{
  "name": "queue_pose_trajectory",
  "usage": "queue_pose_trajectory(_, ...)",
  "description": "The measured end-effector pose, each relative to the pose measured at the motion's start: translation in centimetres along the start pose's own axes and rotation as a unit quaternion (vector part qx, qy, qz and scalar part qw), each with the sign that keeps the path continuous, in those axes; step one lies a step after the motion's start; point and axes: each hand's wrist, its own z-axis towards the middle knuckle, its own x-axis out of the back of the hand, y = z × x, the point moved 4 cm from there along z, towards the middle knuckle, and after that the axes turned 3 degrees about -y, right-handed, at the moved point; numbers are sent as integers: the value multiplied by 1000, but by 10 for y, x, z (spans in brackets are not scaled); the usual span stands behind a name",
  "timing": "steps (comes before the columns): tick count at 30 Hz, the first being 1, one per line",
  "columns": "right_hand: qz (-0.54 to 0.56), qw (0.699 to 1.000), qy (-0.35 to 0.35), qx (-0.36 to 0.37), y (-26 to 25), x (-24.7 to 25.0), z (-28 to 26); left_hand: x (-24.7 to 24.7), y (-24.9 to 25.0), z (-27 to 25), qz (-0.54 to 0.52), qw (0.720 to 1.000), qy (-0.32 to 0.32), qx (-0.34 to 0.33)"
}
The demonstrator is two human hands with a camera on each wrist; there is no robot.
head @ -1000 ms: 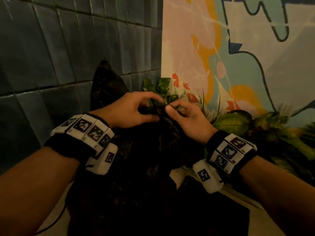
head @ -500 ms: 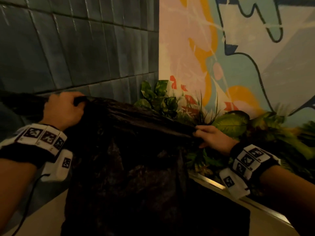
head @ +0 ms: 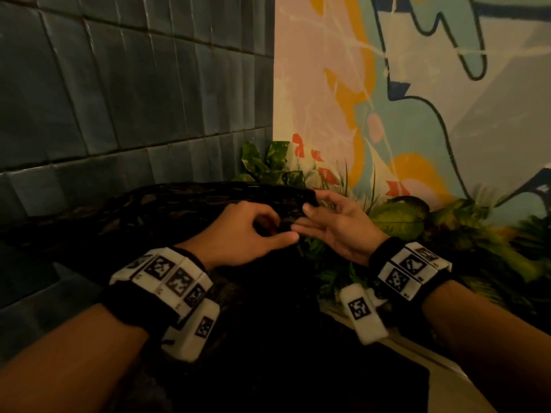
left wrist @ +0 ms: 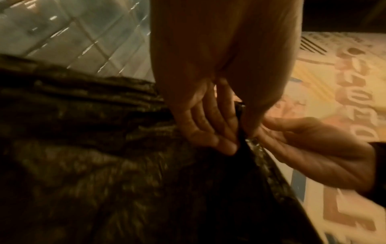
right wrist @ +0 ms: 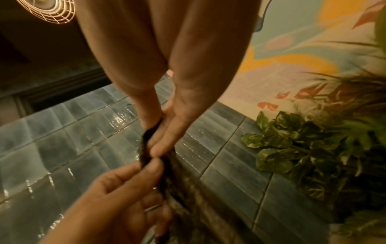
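Tiled wall (head: pixel 119 84) corner, plants (head: pixel 399 219) right | bag (head: pixel 179 210) edge mid-frame | left hand (head: pixel 247 231) pinches it | right hand (head: pixel 343 228) pinches it too, fingertips touching

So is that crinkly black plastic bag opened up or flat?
Flat, mouth shut: the black plastic bag shows one pleated top edge with no gap, and left hand and right hand pinch it at one spot.

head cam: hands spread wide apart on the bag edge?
No, the left hand and the right hand meet fingertip to fingertip at one spot on the top edge of the black bag.
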Motion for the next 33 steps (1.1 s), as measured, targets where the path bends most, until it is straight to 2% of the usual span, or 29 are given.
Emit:
queue_pose_trajectory(2,30,999,-26,0,-1,-6,-1,-5,-6,4,-54,998,25,9)
queue_pose_trajectory(5,18,999,-24,25,-1,-7,-2,-7,-14,8,-164,986,26,31)
queue_pose_trajectory(7,-85,996,-3,40,0,-5,-4,-4,-16,8,-192,980,41,33)
queue_pose_trajectory(9,-266,964,9,29,4,-3,-7,0,-17,9,-217,974,58,34)
queue_pose_trajectory(11,-372,928,-10,-2,14,0,-8,2,-19,9,-224,972,60,31)
queue_pose_trajectory(13,-367,930,-28,12,20,-2,-12,4,-20,9,-219,973,63,29)
queue_pose_trajectory(16,-321,946,24,33,21,3,-12,6,-25,9,-215,973,68,38)
queue_pose_trajectory(21,-211,975,51,-36,21,8,-4,8,-24,7,-194,979,56,34)
queue_pose_trajectory(25,-186,979,85,16,3,12,-7,18,-28,5,-195,976,88,38)
queue_pose_trajectory(27,-187,981,53,21,2,14,-12,22,-30,5,-225,966,116,52)
queue_pose_trajectory(29,-228,973,-7,-24,14,10,-18,23,-29,7,-262,951,147,68)
queue_pose_trajectory(32,-330,937,-108,-50,43,-4,-29,25,-20,13,-298,934,184,70)
queue_pose_trajectory(33,-362,923,-118,-44,49,-8,-32,28,-17,14,-298,933,192,66)
